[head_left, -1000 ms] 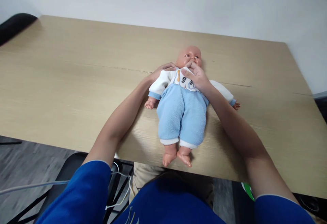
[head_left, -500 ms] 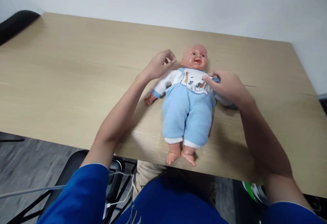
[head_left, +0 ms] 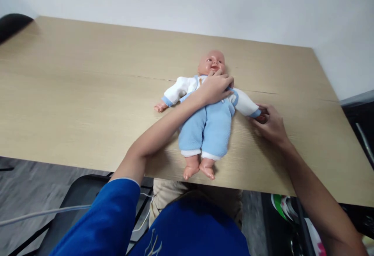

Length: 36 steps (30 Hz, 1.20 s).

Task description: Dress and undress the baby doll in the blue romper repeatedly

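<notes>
A baby doll (head_left: pixel 218 133) in a white and light-blue outfit lies on its back on the wooden table (head_left: pixel 87 92), feet towards me. My left hand (head_left: pixel 216 86) reaches across its chest, fingers bent over the upper front of the outfit below the chin and hiding most of the printed animal face. Out to the side, my right hand (head_left: pixel 271 123) is closed around the doll's hand at the blue cuff (head_left: pixel 256 113), and that sleeve is stretched outward. The doll's other arm (head_left: pixel 179 88) rests on the tabletop, bent away from the body.
A black chair (head_left: pixel 73 201) stands below the table's front edge, with a pale cable (head_left: pixel 43 214) running across it. Green and white items (head_left: pixel 282 205) sit low at the right. A white wall (head_left: pixel 187 2) rises behind the table.
My left hand has moved from beside the doll's head onto its chest. My right hand has gone from the shoulder down to the doll's hand, and that arm now extends outward.
</notes>
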### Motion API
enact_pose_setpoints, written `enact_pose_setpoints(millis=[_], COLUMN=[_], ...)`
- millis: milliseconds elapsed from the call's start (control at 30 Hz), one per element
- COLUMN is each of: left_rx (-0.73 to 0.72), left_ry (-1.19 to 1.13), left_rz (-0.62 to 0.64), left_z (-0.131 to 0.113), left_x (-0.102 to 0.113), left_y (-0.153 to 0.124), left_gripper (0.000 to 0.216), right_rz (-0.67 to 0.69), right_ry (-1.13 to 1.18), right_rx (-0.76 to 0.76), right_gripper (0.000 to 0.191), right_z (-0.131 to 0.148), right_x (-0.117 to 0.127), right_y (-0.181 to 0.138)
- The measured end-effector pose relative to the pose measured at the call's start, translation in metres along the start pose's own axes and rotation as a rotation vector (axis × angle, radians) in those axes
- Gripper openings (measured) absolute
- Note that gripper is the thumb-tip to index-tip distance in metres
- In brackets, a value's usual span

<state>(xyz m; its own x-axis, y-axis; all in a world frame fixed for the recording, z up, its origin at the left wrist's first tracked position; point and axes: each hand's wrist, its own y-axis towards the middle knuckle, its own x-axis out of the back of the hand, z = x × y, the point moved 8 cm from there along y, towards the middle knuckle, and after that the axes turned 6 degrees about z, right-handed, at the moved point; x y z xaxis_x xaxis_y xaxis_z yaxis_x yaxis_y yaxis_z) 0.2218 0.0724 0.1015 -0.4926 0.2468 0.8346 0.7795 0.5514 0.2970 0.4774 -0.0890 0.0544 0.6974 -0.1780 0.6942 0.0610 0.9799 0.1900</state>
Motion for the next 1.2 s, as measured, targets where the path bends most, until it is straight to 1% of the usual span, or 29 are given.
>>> enact_pose_setpoints(millis=[100,200,267,333,433,533,633,700,800,933,1067,1200], left_rx=[-0.102,-0.197,-0.238,-0.275,-0.306,-0.301,-0.258,-0.232,-0.215,-0.148,-0.069,0.062], left_ry=[-0.002,-0.038,-0.051,-0.031,0.056,0.130,0.124,0.059,-0.099,-0.317,-0.516,-0.665], left_rz=[0.029,0.009,-0.019,-0.054,-0.113,-0.148,-0.144,-0.146,-0.169,-0.183,-0.090,0.023], left_z=[-0.014,-0.028,-0.034,-0.038,-0.039,-0.037,-0.035,-0.036,-0.037,-0.028,-0.012,0.002], left_x=[0.006,0.015,0.018,0.019,0.021,0.025,0.031,0.036,0.043,0.048,0.042,0.031], left_y=[-0.006,-0.014,-0.017,-0.021,-0.027,-0.034,-0.038,-0.039,-0.037,-0.030,-0.016,-0.007], left_gripper=[0.030,0.043,0.052,0.059,0.063,0.060,0.055,0.053,0.045,0.032,0.021,0.021], right_rz=[-0.129,-0.223,-0.235,-0.196,-0.081,-0.022,-0.045,-0.051,-0.044,-0.067,-0.068,-0.119], right_ry=[0.296,0.572,0.659,0.658,0.614,0.566,0.470,0.390,0.306,0.245,0.243,0.330], right_rx=[-0.025,0.041,0.095,0.119,0.170,0.259,0.349,0.388,0.424,0.447,0.411,0.358], right_gripper=[0.072,0.066,0.062,0.061,0.069,0.073,0.071,0.068,0.066,0.067,0.061,0.054], right_z=[-0.011,-0.005,0.008,0.024,0.048,0.065,0.073,0.075,0.077,0.082,0.090,0.097], right_x=[0.000,-0.005,-0.011,-0.022,-0.046,-0.064,-0.067,-0.065,-0.065,-0.069,-0.075,-0.075], right_y=[0.013,0.040,0.062,0.082,0.102,0.102,0.089,0.080,0.072,0.069,0.065,0.062])
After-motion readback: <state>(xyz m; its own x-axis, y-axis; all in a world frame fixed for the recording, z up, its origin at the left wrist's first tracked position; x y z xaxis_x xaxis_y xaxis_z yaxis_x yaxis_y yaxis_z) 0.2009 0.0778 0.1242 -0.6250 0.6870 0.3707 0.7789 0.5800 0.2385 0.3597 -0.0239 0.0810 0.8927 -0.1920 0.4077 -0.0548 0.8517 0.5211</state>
